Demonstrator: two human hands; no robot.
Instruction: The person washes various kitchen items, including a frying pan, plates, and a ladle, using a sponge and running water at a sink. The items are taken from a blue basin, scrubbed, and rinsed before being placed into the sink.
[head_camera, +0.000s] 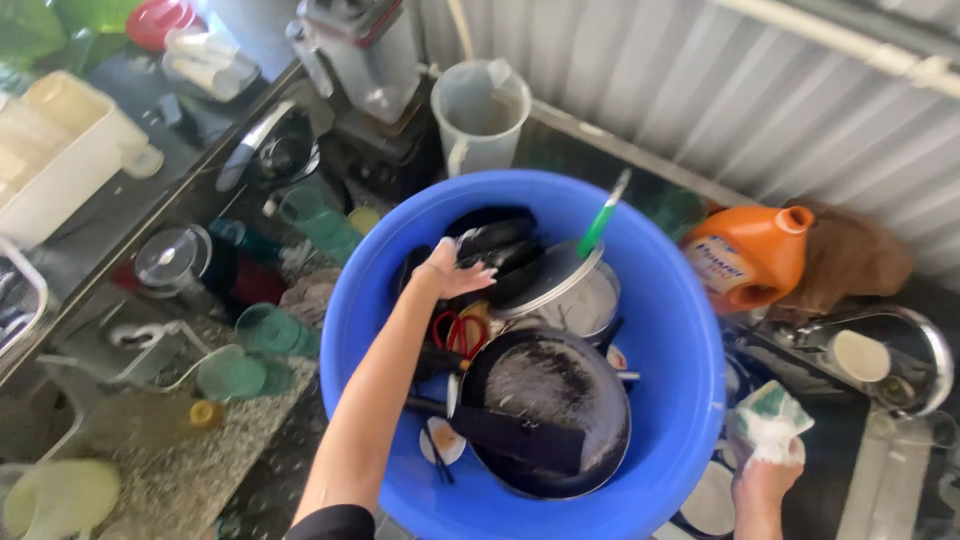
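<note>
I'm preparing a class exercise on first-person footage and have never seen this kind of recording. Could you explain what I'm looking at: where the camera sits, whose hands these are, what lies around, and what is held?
There is no machine here. One camera, worn on a person's head, looks down at their two bare hands. The left hand reaches into a big blue basin and touches dark dishes stacked inside. Also in the basin are a black frying pan, a metal pot lid, red-handled scissors and a green-handled utensil. The right hand grips a sudsy sponge outside the basin. Around it stand an orange detergent jug, a clear plastic jug and green cups.
</note>
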